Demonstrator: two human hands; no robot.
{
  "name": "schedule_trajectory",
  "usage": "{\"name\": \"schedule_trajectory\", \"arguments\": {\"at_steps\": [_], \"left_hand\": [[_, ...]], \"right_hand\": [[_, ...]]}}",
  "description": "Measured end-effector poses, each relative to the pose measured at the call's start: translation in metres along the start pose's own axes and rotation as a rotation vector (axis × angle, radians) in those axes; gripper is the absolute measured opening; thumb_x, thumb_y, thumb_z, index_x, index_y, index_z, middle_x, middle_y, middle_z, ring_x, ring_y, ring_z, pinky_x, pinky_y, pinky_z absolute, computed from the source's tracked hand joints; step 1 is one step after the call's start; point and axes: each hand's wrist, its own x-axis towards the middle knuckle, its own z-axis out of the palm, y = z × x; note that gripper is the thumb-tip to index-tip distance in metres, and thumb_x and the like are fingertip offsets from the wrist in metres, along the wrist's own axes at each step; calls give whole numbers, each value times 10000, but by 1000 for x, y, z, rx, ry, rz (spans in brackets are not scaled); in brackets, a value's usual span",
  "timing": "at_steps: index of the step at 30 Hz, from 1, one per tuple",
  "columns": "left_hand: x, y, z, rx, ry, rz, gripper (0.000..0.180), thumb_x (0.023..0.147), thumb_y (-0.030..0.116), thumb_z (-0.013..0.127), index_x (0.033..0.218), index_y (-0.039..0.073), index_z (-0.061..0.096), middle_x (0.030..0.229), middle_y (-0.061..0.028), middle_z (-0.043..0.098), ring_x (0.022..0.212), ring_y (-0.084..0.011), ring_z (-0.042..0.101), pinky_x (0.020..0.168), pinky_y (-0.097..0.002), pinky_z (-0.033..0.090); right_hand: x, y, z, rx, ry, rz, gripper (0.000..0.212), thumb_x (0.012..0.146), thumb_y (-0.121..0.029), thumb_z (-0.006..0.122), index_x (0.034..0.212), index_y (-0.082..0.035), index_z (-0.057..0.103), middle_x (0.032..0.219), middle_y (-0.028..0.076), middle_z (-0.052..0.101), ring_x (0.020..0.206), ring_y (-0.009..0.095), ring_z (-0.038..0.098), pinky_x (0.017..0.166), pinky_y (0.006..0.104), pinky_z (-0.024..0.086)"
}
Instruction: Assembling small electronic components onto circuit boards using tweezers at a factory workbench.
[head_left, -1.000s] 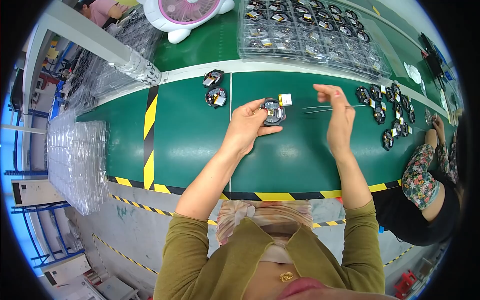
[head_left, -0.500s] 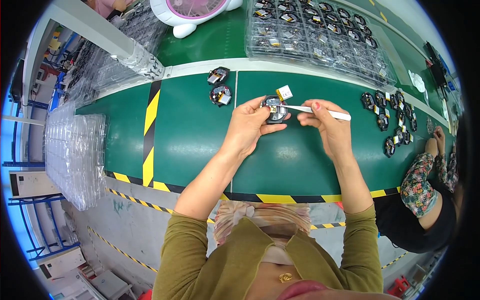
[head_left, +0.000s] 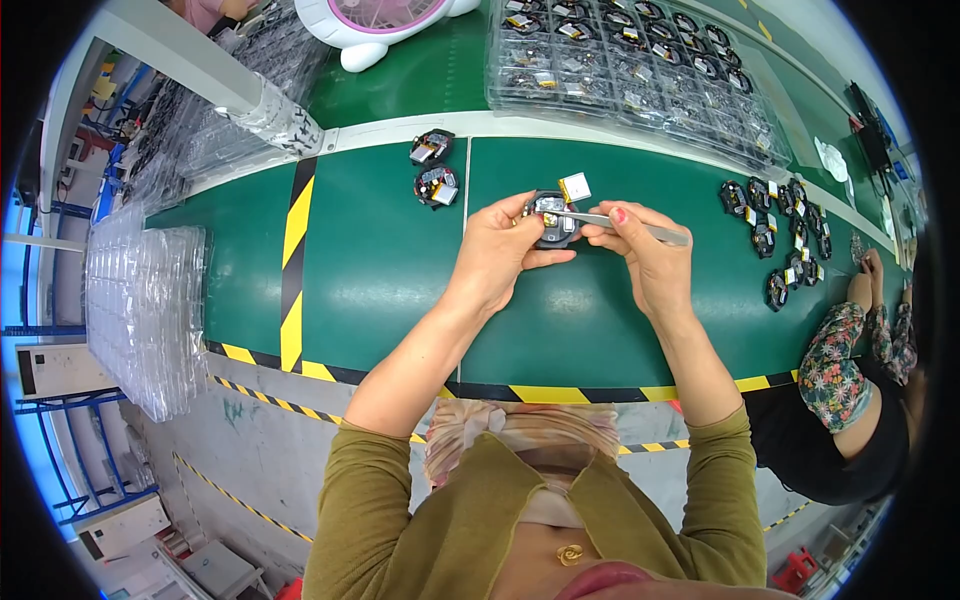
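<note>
A round black electronic module [head_left: 553, 232] with a circuit inside is gripped at its left side by my left hand [head_left: 495, 250], above the green bench. A silver-white battery pack [head_left: 574, 187] sticks out past the module's far edge. My right hand [head_left: 650, 250] pinches a pair of metal tweezers [head_left: 640, 228], whose tips reach into the module near its middle. Exactly what the tips touch is too small to tell. Two similar modules [head_left: 436, 186] lie on the bench to the far left of my hands.
Several more modules [head_left: 764, 240] lie in a group at the right, near another person's arm [head_left: 860, 290]. Clear compartment trays [head_left: 640, 75] filled with modules stand at the back, beside a white and pink fan [head_left: 365, 50]. Stacked clear trays [head_left: 145, 310] stand at the left.
My right hand has shifted slightly left and closer to the module, and the tweezers have turned a little. The battery pack beyond the module is angled differently. My left hand keeps its hold.
</note>
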Motion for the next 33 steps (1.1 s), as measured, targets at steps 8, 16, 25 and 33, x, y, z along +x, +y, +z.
{"name": "schedule_trajectory", "arguments": {"at_steps": [8,16,25,33], "left_hand": [[1,1,-1,-51,11,-20,257,839,-20,393,1065,-79,499,924,-134,586,781,-176,619,667,-277,568],[3,-3,-3,-62,17,9,248,825,-27,399,1043,-83,503,914,-129,587,774,-176,619,672,-271,565],[3,-2,-3,-27,-55,19,259,842,-18,386,1071,-84,486,922,-124,583,782,-175,619,687,-261,561],[3,-2,-3,-61,-34,47,258,842,-18,389,1073,-79,486,923,-119,579,788,-178,618,697,-266,559]], "right_hand": [[-5,0,3,-175,-70,-198,160,830,-19,536,915,103,595,949,187,569,810,241,620,713,288,531],[-7,6,2,-466,-154,-387,147,783,37,575,918,91,601,965,162,574,829,221,617,737,265,518],[-3,-4,2,-208,-83,-113,161,794,39,553,938,98,593,955,176,574,825,238,622,737,270,522],[-9,0,7,-325,-144,-272,170,783,42,573,948,78,596,1004,158,559,882,241,608,768,274,507]]}}
